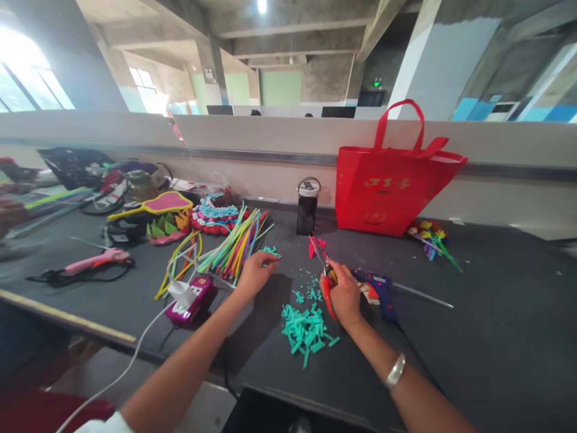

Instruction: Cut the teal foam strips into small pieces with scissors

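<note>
My right hand point(345, 294) grips a pair of scissors point(329, 297) with orange-red handles, the blades pointing up and away over the table. My left hand point(258, 273) is closed, fingertips pressed together beside a few small teal pieces point(271, 250); whether it pinches any of them is unclear. Between and below the hands lies a pile of cut teal strips point(306, 329), with smaller teal scraps point(311, 290) scattered above it. Small red-pink pieces point(317, 245) lie beyond the scissor blades. Left of my left hand is a bundle of multicoloured craft sticks or stems point(237, 243).
A blue glue gun point(383, 291) lies right of my right hand; a pink one point(97, 260) lies far left. A purple power socket block point(192, 304) with a white cable sits near the front edge. Behind stand a dark tumbler point(307, 210) and a red bag point(392, 189).
</note>
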The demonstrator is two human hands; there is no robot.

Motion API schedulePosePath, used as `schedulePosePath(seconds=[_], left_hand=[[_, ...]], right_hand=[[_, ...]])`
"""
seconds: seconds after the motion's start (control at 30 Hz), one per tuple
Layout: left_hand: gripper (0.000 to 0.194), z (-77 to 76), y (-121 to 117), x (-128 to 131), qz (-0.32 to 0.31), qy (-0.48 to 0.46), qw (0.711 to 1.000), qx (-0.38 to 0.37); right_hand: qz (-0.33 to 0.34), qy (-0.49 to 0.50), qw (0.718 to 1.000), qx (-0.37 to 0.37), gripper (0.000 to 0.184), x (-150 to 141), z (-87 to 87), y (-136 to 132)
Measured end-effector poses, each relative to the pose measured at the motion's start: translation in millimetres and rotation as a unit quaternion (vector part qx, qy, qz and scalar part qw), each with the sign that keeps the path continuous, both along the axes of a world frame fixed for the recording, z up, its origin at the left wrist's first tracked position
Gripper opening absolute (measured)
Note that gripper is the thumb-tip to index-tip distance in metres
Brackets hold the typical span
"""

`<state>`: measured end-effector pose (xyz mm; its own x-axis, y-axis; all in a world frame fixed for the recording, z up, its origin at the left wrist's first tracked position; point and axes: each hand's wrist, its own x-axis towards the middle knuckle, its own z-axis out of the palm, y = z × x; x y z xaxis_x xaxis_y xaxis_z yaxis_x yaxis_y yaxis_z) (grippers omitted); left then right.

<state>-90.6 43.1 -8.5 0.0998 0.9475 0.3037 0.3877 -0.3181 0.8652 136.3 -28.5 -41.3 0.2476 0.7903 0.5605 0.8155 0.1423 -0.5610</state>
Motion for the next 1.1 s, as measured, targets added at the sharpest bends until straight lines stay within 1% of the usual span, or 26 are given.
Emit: schedulePosePath(seconds=[0.03, 0.1, 0.17, 0.27, 0.33, 0.4, 0.47, 0.53, 0.6, 0.67, 0.7, 0.73, 0.77, 0.8, 0.83, 0.9, 1.0, 1.1], left_hand=[[0.011, 1.6, -8, 3, -0.044, 0.037, 0.998, 0.021], [0.015, 3.9, -23, 12, -0.122, 0.123, 0.983, 0.06], [0.02, 4.2, -36, 21, -0.173, 0.23, 0.954, 0.08], [0.025, 2.7, -49, 31, -0.199, 0.365, 0.904, 0.098], [0.027, 2.2, -52, 34, -0.208, 0.418, 0.877, 0.111], [0.026, 2.4, -52, 35, -0.218, 0.439, 0.864, 0.117], [0.023, 2.9, -50, 35, -0.223, 0.437, 0.865, 0.108], [0.018, 3.0, -47, 34, -0.222, 0.412, 0.879, 0.091], [0.014, 2.6, -44, 33, -0.216, 0.349, 0.909, 0.066], [0.011, 2.2, -42, 33, -0.199, 0.243, 0.949, 0.019], [0.008, 2.3, -42, 34, -0.188, 0.176, 0.966, -0.02], [0.006, 2.7, -42, 36, -0.177, 0.102, 0.977, -0.065], [0.006, 3.5, -43, 38, -0.168, 0.027, 0.979, -0.112], [0.008, 4.6, -44, 40, -0.16, -0.042, 0.974, -0.157], [0.011, 5.9, -46, 43, -0.158, -0.103, 0.962, -0.195], [0.017, 8.3, -49, 48, -0.158, -0.184, 0.939, -0.243], [0.019, 9.6, -52, 54, -0.169, -0.224, 0.921, -0.271], [0.019, 9.3, -51, 58, -0.196, -0.224, 0.915, -0.272]], right_hand=[[0.002, -0.001, 1.0, 0.003, 0.032, 0, -0.2, 0], [0.006, -0.002, 1.0, 0.01, 0.033, 1, -0.7, 0], [0.007, -0.003, 1.0, 0.016, 0.033, 1, -1.0, 0], [0.006, -0.002, 1.0, 0.02, 0.033, 2, -0.6, 0], [0.007, -0.002, 1.0, 0.017, 0.033, 1, 0.3, -1], [0.008, -0.002, 1.0, 0.014, 0.034, 1, 1.4, -1], [0.01, 0.0, 1.0, 0.014, 0.034, 0, 2.2, -2], [0.011, 0.0, 1.0, 0.014, 0.034, 0, 2.4, -2], [0.008, 0.002, 1.0, 0.015, 0.033, 0, 2.0, -2], [0.009, 0.009, 1.0, 0.019, 0.033, 0, 1.9, -2], [0.015, 0.015, 1.0, 0.023, 0.033, -1, 2.2, -3], [0.025, 0.023, 0.999, 0.029, 0.033, -1, 3.0, -3], [0.038, 0.033, 0.998, 0.037, 0.033, -3, 4.3, -4], [0.053, 0.043, 0.997, 0.046, 0.033, -4, 6.0, -5], [0.069, 0.051, 0.995, 0.055, 0.032, -6, 7.9, -7], [0.102, 0.064, 0.99, 0.071, 0.029, -9, 11.9, -10], [0.145, 0.062, 0.985, 0.067, 0.029, -13, 15.2, -14], [0.158, 0.051, 0.985, 0.051, 0.028, -14, 14.4, -15]])
